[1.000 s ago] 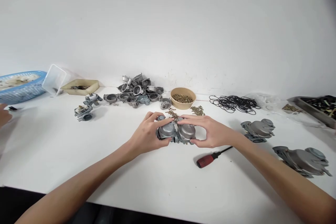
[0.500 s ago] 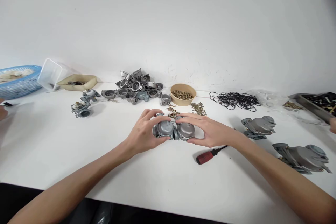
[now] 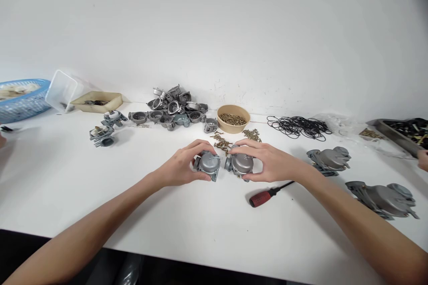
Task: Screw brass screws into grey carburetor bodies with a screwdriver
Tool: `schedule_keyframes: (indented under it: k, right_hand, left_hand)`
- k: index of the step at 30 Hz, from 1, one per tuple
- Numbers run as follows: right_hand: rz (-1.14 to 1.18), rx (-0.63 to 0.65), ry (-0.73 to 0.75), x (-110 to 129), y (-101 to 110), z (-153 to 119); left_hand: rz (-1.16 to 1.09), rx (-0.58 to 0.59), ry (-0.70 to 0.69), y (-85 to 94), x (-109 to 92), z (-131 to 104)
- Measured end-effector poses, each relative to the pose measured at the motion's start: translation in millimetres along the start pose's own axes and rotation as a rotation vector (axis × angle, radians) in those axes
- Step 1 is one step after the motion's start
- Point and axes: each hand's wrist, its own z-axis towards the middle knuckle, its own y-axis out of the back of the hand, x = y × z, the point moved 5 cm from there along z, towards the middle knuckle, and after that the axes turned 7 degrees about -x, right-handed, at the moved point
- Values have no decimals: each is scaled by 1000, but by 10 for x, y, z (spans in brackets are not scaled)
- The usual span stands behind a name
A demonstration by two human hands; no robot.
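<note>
Two grey metal carburetors stand side by side in front of me, domed bowls facing up, with a narrow gap between them. My left hand [image 3: 182, 163] is closed around the sides of the left carburetor [image 3: 209, 163]. Fingers and thumb of my right hand [image 3: 267, 161] grip the right carburetor [image 3: 242, 164] from its right side. Just behind them lie loose brass screws [image 3: 221, 141]. A screwdriver [image 3: 261, 198] with a red handle rests below my right hand, its shaft tip hidden by the wrist.
Carburetor bowls [image 3: 174, 109] are heaped by the wall, beside a tub of screws [image 3: 233, 120]. Black rubber rings [image 3: 299, 127] lie to the right. Two more carburetors [image 3: 384, 198] sit at right, two bodies [image 3: 102, 135] at left. Other people's hands [image 3: 423, 160] show at both edges.
The two carburetors, close together before, have moved apart slightly. The right one has shifted right and turned in my right hand. My left hand keeps its grip.
</note>
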Motion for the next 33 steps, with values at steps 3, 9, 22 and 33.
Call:
schedule_keyframes:
  k: [3,9,22,33]
  right_hand:
    - [-54,8,-32,0,19,-21]
    - [-80,57,-60,47,28,-43]
    - [265,-116,-268,-736,81,432]
    - [253,-44,-214,-851,-392,675]
  left_hand:
    - [-48,48,17,7,31,12]
    - [-103,60,-30,94,95,22]
    - [296,-135,52,-61,855,574]
    - [443,-69,-89,-181,887,627]
